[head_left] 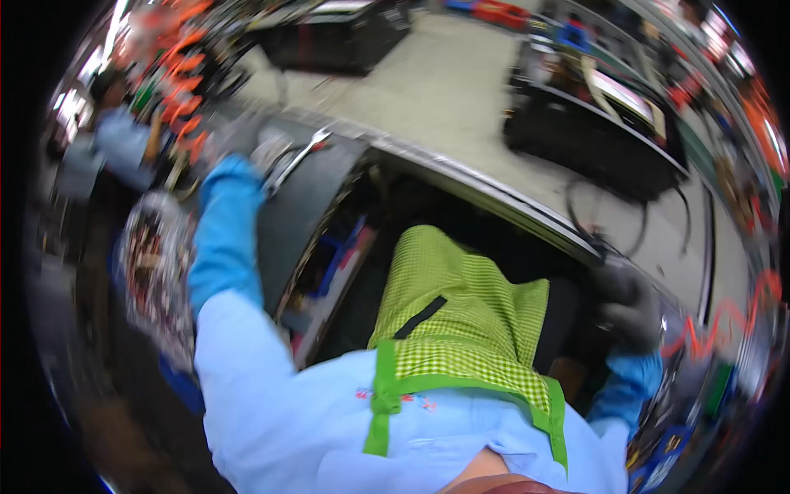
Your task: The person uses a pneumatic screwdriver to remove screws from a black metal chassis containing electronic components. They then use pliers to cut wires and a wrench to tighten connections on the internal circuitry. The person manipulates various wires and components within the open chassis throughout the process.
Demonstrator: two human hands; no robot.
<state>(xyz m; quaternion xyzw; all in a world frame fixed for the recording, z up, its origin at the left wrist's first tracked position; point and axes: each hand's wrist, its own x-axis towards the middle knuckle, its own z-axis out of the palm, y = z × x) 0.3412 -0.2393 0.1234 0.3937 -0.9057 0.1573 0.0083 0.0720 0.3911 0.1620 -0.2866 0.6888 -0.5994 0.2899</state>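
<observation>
My left hand (237,136), in a grey glove with a blue sleeve cover, reaches to the dark side bench at the upper left. It is nearest to a crumpled clear plastic bag (276,148) and an open-ended spanner (298,165); blur hides its fingers. My right hand (627,305), in a dark grey glove, is at the bench edge on the right. Beside its fingertips is a dark cable end (601,241), and motion smears the fingers, so a grip on it cannot be made out.
Two black box-shaped units (592,136) (333,37) stand on the pale bench (444,82). A clear bag of small parts (152,272) is at the left. Orange coiled hoses (183,82) hang at the upper left. Another person (123,140) is at the far left.
</observation>
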